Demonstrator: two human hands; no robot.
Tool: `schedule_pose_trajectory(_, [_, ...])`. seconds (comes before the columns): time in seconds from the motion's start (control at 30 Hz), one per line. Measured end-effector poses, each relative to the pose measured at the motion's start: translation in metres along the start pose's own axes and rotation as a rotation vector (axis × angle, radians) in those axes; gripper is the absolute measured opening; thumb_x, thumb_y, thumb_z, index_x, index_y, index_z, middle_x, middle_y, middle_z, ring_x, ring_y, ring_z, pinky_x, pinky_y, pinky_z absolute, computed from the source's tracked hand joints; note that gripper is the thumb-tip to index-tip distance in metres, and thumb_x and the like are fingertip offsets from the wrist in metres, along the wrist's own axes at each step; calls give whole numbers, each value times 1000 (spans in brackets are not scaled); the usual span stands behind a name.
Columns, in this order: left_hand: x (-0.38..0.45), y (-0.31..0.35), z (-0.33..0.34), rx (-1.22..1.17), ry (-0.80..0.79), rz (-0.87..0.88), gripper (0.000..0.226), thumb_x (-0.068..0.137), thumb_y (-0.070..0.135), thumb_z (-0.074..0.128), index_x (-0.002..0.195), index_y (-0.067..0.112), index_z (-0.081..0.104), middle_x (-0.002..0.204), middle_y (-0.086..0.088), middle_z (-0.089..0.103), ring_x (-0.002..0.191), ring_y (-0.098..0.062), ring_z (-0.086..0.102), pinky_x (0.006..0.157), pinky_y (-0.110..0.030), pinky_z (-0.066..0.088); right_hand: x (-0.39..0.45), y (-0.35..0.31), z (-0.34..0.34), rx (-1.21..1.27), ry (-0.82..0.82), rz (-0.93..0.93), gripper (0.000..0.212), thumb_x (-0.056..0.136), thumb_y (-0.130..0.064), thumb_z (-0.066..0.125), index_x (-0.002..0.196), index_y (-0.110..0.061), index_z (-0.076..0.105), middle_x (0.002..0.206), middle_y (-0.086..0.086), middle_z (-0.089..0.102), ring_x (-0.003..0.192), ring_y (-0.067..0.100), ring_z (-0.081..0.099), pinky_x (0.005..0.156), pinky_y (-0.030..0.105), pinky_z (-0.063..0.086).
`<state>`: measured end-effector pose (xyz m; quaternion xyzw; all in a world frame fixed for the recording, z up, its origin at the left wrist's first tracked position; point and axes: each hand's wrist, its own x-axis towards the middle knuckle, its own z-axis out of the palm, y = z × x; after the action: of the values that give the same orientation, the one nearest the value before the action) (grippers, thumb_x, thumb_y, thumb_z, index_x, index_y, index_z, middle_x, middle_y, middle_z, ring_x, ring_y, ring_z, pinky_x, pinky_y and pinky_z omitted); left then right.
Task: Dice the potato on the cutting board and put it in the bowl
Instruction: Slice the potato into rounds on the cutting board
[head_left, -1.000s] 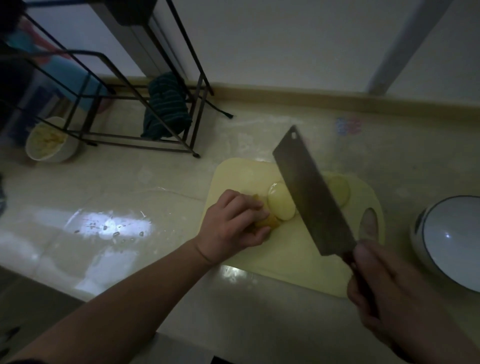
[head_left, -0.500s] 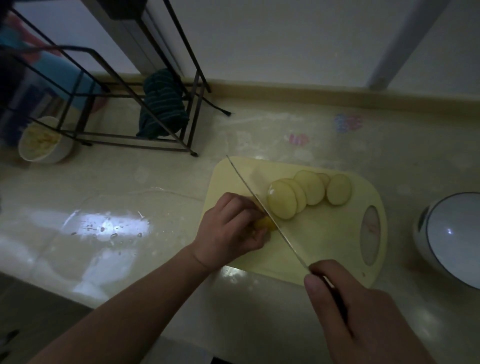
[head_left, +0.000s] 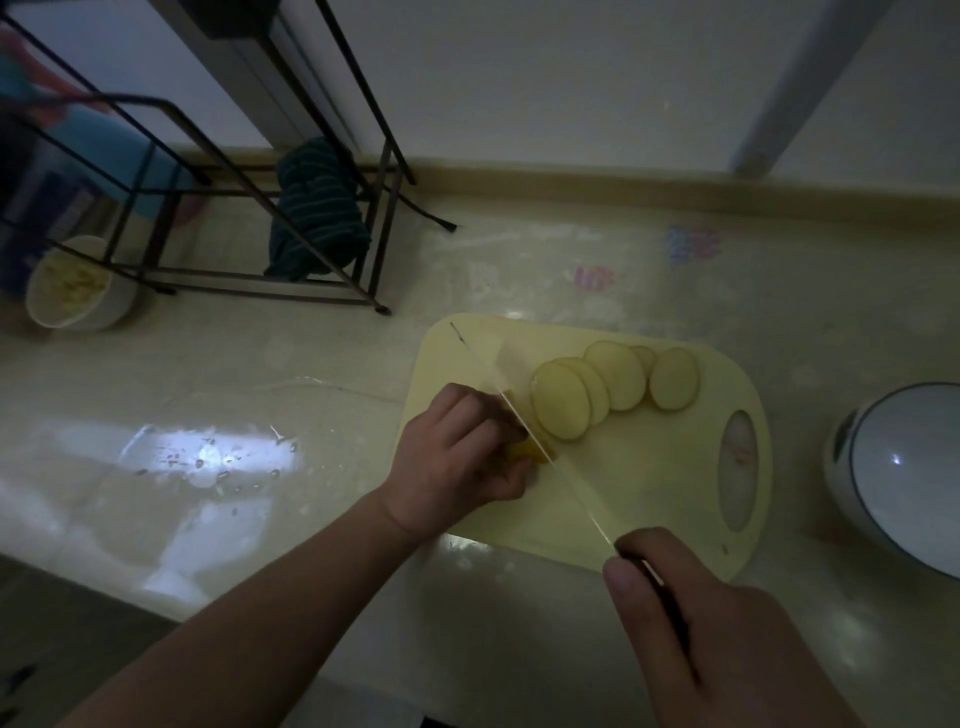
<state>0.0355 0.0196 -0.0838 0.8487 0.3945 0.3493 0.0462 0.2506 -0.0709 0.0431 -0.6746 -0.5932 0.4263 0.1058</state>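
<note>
A second ago the knife was lifted with its broad side showing; now it is down, edge-on, a thin line across the cutting board, much as it was half a second back. The row of slices has not shifted since then.

Nearest, the right hand is closed around the knife handle, thumb stretched forward along its top. The left hand sits further up the board, fingers curled down over the remaining potato end, pinning it against the board with the blade right beside the knuckles. Only a small yellow bit of that piece shows past the fingers.

Just beyond the blade, the cut potato slices lie overlapping in a curved row on the board. The white bowl stands on the counter to the right of the board, apart from it.

Further back on the left stands a dark wire rack with a striped cloth hanging on it, and beside it a small bowl holding something pale. The light is dim.
</note>
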Motion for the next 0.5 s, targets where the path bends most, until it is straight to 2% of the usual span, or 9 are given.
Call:
schedule_pose_trajectory(0.07, [0,-1,0,5,-3,3,23,80,20,74,91,16,54,92,2,46,79,-23,49,71,-25,41,0,0,-1,-22,-13,1,85,47,-94,-19,100,-52,34,74,-24,62,64,2,60,59,17,44])
schedule_pose_trajectory(0.13, [0,-1,0,10,-5,4,22,80,20,74,93,14,56,93,1,47,79,-23,48,71,-25,41,-2,0,-2,-61,-26,0,87,46,-93,-22,100,-52,33,65,-9,62,60,5,59,55,17,43])
schedule_pose_trajectory(0.23, [0,-2,2,9,3,22,22,79,18,75,91,12,57,93,0,50,79,-23,48,71,-25,40,-1,-1,-4,-127,-65,4,91,44,-90,-28,101,-50,30,60,-6,57,56,7,54,54,17,43])
schedule_pose_trajectory(0.33, [0,-4,3,0,11,31,22,78,16,77,86,12,57,88,-1,50,77,-24,47,72,-24,38,2,-3,-5,-212,-131,13,96,39,-85,-37,102,-47,24,65,-3,56,56,11,49,56,19,42])
schedule_pose_trajectory(0.5, [1,-7,6,11,-11,10,15,75,12,76,69,0,70,73,-11,60,73,-25,47,67,-30,43,6,-9,-6,-311,-238,50,105,29,-77,-47,103,-39,18,77,1,57,67,14,49,66,23,45])
